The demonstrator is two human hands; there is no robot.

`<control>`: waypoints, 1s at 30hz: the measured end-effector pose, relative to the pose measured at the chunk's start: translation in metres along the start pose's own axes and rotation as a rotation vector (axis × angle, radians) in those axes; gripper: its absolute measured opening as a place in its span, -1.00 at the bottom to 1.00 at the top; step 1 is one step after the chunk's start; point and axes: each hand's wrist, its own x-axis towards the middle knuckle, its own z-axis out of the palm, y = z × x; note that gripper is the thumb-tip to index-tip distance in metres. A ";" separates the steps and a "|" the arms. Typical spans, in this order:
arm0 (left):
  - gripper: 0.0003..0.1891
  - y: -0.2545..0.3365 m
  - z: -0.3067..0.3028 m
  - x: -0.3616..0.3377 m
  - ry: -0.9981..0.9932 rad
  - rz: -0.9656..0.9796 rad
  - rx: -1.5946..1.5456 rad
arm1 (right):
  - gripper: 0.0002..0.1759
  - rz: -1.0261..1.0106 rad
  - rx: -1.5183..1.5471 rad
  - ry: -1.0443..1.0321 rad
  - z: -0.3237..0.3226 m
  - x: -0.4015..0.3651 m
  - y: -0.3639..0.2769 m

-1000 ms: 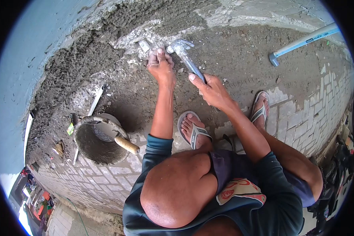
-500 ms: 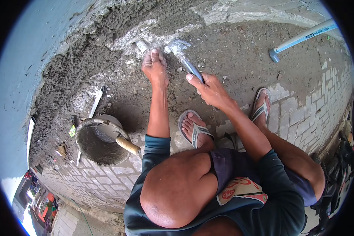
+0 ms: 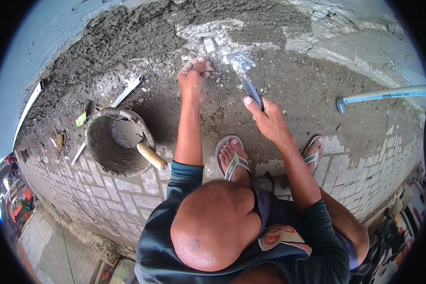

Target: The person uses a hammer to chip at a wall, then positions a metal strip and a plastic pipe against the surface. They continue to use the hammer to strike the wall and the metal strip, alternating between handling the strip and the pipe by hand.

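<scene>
My right hand (image 3: pixel 269 116) is wrapped round the dark handle of a hammer (image 3: pixel 246 75), whose pale, dusty head lies just above the ground near the wall base. My left hand (image 3: pixel 194 73) is closed, fingertips pressed together and dusty; what it holds, if anything, is too small to make out. Beyond my left hand, a short pale pipe stub (image 3: pixel 209 45) sticks out at the foot of the wall, apart from both my fingers and the hammer head. Chipped white bits lie around it.
A bucket (image 3: pixel 97 154) with grey mortar and a wooden-handled trowel (image 3: pixel 151 157) stands at the left. A metal strip (image 3: pixel 128 91) lies behind it. At the right lies a blue long-handled tool (image 3: pixel 383 96). Paving bricks (image 3: pixel 113 193) cover the nearer ground.
My left hand has come away from the pipe stub. The hammer head has moved slightly away from the stub, still in my right hand. The whole view has shifted.
</scene>
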 end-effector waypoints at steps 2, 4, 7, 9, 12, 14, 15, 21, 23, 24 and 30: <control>-0.89 0.008 0.001 -0.006 0.039 0.009 -0.068 | -0.36 -0.038 -0.085 -0.021 0.001 0.003 -0.004; -0.94 0.011 -0.002 -0.012 0.011 0.032 -0.038 | -0.35 -0.084 -0.173 -0.042 -0.001 0.007 -0.013; -0.84 0.009 -0.004 -0.030 0.084 0.129 -0.042 | -0.33 -0.098 -0.293 -0.062 0.002 0.016 -0.030; -0.77 0.006 -0.012 -0.033 0.083 0.155 0.008 | -0.37 -0.224 -0.454 -0.013 0.008 0.022 -0.040; -0.77 0.005 -0.020 -0.041 0.094 0.157 0.014 | -0.34 -0.345 -0.598 0.044 0.016 0.030 -0.054; -0.82 0.002 -0.026 -0.046 0.095 0.153 -0.016 | -0.34 -0.362 -0.571 0.031 0.016 0.042 -0.050; -0.84 -0.002 -0.028 -0.048 0.069 0.146 0.026 | -0.33 -0.362 -0.517 0.037 0.013 0.049 -0.046; -0.80 -0.004 -0.023 -0.051 0.060 0.190 0.146 | -0.37 -0.364 -0.610 0.064 0.008 0.062 -0.054; -0.78 -0.013 -0.020 -0.044 0.043 0.216 0.096 | -0.39 -0.363 -0.643 0.073 0.006 0.065 -0.053; -0.76 -0.014 -0.021 -0.042 0.029 0.249 0.065 | -0.39 -0.371 -0.656 0.070 0.002 0.071 -0.049; -0.63 -0.013 -0.032 -0.059 0.024 0.293 0.005 | -0.39 -0.339 -0.734 0.017 -0.002 0.044 -0.081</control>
